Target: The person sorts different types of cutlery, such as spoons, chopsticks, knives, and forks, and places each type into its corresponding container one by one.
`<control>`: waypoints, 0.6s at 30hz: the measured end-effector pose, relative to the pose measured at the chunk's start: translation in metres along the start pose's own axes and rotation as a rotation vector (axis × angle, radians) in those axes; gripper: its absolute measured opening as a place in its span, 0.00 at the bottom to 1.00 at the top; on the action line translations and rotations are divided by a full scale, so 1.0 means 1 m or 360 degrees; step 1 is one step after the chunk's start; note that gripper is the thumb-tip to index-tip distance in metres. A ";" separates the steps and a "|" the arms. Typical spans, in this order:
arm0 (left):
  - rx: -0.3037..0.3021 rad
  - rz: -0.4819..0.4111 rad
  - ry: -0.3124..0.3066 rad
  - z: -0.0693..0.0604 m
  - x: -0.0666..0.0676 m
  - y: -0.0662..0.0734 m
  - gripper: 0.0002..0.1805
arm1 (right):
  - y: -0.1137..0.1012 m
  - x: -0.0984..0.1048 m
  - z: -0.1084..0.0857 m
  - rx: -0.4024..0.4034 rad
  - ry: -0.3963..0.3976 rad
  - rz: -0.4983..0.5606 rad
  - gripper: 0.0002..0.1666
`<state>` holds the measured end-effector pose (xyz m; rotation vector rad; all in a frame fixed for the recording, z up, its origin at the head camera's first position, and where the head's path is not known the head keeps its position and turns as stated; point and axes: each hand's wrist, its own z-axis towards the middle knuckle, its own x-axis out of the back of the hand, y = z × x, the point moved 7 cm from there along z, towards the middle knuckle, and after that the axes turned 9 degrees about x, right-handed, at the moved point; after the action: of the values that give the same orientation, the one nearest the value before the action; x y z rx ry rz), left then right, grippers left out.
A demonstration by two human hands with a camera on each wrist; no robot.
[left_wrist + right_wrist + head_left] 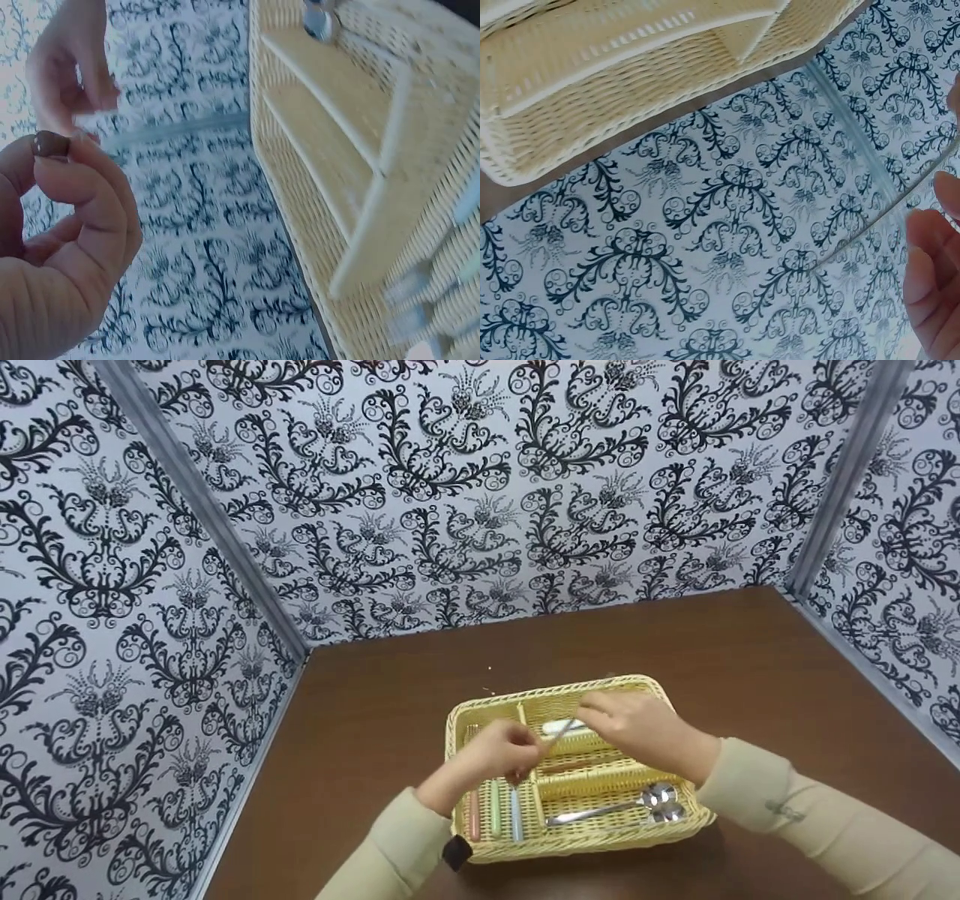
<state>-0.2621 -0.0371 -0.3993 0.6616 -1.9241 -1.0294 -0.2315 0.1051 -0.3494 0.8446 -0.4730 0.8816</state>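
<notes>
My left hand is above the divided wicker tray, pinching the brown end of a thin metal utensil. In the right wrist view this utensil appears edge-on as a narrow line, so its kind cannot be told. My right hand is close to its far end, with fingers bent and the thumb apart from them in the right wrist view. Whether the two touch is unclear. Forks with pink, green and blue handles lie in the left compartment. Spoons lie in the front right one.
White-handled cutlery lies in the back right compartment. The tray stands on a brown table. Black-and-white patterned walls enclose the table at the back and sides. A small black object shows beside the left sleeve.
</notes>
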 end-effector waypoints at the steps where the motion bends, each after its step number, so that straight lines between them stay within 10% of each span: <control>1: -0.0008 0.0015 -0.0030 -0.001 -0.004 0.002 0.05 | -0.001 -0.001 0.002 0.0003 -0.0002 -0.0005 0.08; 18: -0.0101 0.0056 -0.0167 -0.005 -0.010 -0.003 0.05 | -0.017 -0.008 0.004 0.0178 -0.0004 -0.0019 0.19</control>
<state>-0.2527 -0.0328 -0.4044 0.5458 -1.9773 -1.1174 -0.2222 0.0922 -0.3602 0.9501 -0.4233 0.9026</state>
